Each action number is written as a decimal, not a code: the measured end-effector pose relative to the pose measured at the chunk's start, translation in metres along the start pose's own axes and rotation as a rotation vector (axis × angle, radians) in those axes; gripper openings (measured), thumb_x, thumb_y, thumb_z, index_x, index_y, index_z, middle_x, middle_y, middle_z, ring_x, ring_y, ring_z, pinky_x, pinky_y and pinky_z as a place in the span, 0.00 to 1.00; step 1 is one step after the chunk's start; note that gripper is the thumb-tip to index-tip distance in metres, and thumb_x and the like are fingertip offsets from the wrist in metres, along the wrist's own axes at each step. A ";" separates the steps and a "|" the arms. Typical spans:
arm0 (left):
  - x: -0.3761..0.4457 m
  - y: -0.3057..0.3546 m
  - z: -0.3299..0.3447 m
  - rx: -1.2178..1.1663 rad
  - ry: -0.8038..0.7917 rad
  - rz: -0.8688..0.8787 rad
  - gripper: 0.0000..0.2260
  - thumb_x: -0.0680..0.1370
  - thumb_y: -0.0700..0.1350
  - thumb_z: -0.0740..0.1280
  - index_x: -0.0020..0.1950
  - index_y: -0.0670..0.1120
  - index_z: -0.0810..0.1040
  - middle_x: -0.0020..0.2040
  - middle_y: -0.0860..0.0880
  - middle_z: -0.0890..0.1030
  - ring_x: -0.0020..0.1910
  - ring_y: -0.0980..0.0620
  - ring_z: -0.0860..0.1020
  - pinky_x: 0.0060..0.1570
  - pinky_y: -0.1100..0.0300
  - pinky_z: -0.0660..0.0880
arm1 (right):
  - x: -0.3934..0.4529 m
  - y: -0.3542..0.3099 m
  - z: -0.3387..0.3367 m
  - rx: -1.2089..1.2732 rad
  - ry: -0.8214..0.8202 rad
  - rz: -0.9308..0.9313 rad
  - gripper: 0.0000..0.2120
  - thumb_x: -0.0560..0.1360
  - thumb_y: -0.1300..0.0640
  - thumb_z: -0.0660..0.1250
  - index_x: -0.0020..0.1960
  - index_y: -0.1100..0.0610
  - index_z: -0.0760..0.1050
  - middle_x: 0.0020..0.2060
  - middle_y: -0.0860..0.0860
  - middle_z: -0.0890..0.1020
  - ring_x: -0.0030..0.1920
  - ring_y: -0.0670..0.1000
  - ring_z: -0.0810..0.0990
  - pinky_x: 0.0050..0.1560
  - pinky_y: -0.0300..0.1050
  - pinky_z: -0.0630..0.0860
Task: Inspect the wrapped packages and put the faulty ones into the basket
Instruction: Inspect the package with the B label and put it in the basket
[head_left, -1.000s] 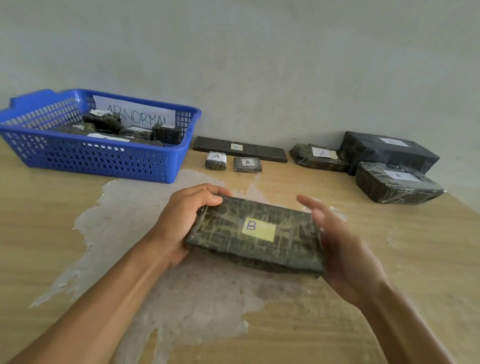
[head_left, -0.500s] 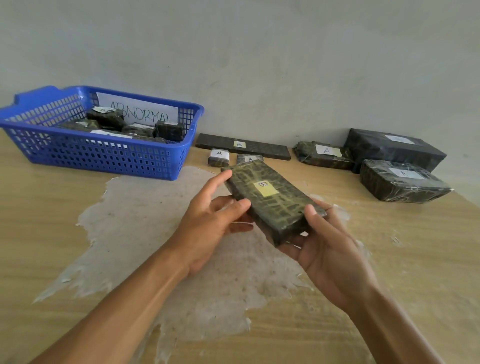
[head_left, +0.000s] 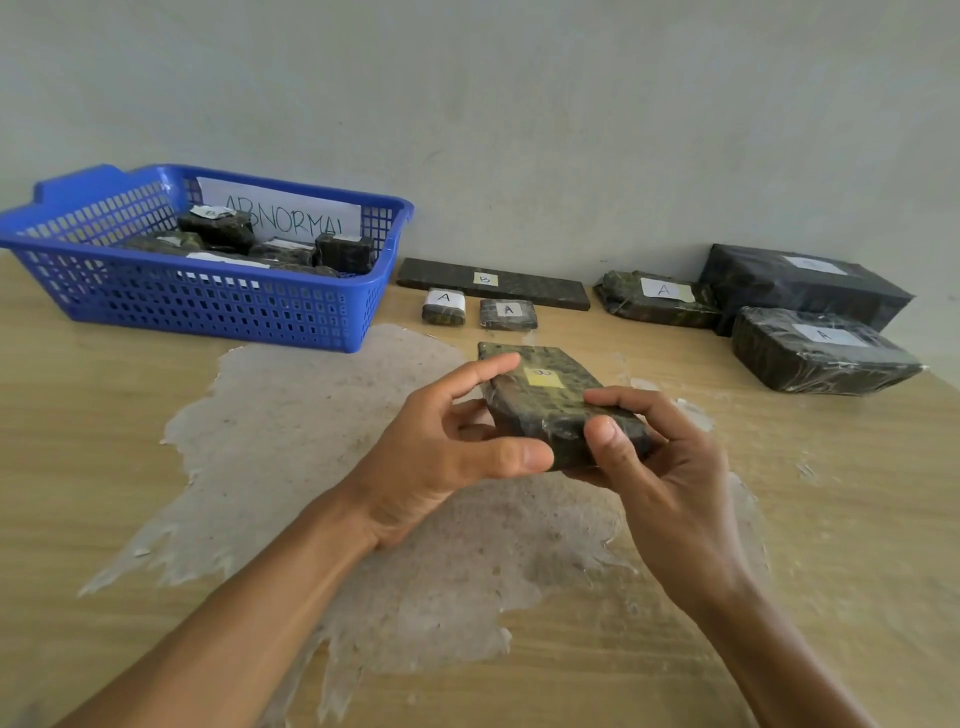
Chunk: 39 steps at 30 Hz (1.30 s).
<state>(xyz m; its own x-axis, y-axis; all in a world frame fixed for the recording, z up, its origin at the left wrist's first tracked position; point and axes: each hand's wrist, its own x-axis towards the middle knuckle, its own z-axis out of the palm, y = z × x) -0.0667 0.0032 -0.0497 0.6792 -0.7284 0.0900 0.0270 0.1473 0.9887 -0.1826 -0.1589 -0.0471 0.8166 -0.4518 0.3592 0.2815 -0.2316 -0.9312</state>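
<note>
A pale plaster wall is standing behind a wooden desk (head_left: 104, 467) whose veneer is peeling off in a large grey patch (head_left: 322, 415) at the middle. Above that patch a person is holding a flat wrapped package (head_left: 550, 405) clear of the desk, its yellow label (head_left: 544, 377) facing up. The left hand (head_left: 441, 452) is steadying the near left edge, its grip loosely spread with forefinger on top and thumb at the near end. The right hand (head_left: 670, 467) is curling thumb and fingers round the near right corner, pinching it. The blue basket (head_left: 208, 312), marked ABNORMAL and already carrying several packages, is sitting well apart to the left. Along the wall other packages are lying: a long flat one (head_left: 519, 286) and four marked A (head_left: 826, 353).

The wrap looks glossy, so I judge the package could be slipping from so light a hold at one end, and a drop could be tearing the film. Carrying it leftward, it might be catching the basket's rim.
</note>
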 end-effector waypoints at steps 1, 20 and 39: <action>0.000 -0.001 0.000 0.041 0.029 0.021 0.40 0.60 0.48 0.81 0.71 0.53 0.74 0.61 0.44 0.83 0.59 0.48 0.83 0.60 0.53 0.79 | 0.000 0.001 0.001 -0.016 0.008 -0.006 0.19 0.69 0.47 0.71 0.56 0.56 0.80 0.47 0.50 0.86 0.48 0.57 0.86 0.45 0.51 0.86; -0.005 -0.005 0.002 0.337 0.140 0.230 0.37 0.60 0.53 0.77 0.69 0.48 0.76 0.59 0.49 0.82 0.56 0.53 0.83 0.52 0.61 0.81 | -0.006 0.004 -0.009 -0.003 -0.151 -0.055 0.19 0.71 0.65 0.71 0.61 0.54 0.78 0.49 0.56 0.85 0.49 0.58 0.85 0.48 0.50 0.84; -0.001 0.023 -0.016 -0.209 0.390 -0.045 0.28 0.70 0.44 0.75 0.66 0.38 0.73 0.45 0.40 0.86 0.39 0.45 0.86 0.38 0.54 0.82 | 0.005 -0.002 -0.020 0.312 -0.049 0.307 0.15 0.80 0.70 0.53 0.54 0.61 0.77 0.47 0.61 0.84 0.42 0.56 0.81 0.36 0.43 0.79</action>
<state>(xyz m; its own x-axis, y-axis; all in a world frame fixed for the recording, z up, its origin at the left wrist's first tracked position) -0.0552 0.0177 -0.0288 0.8989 -0.4358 -0.0443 0.1835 0.2828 0.9414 -0.1894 -0.1779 -0.0427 0.9070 -0.4160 0.0662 0.1544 0.1821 -0.9711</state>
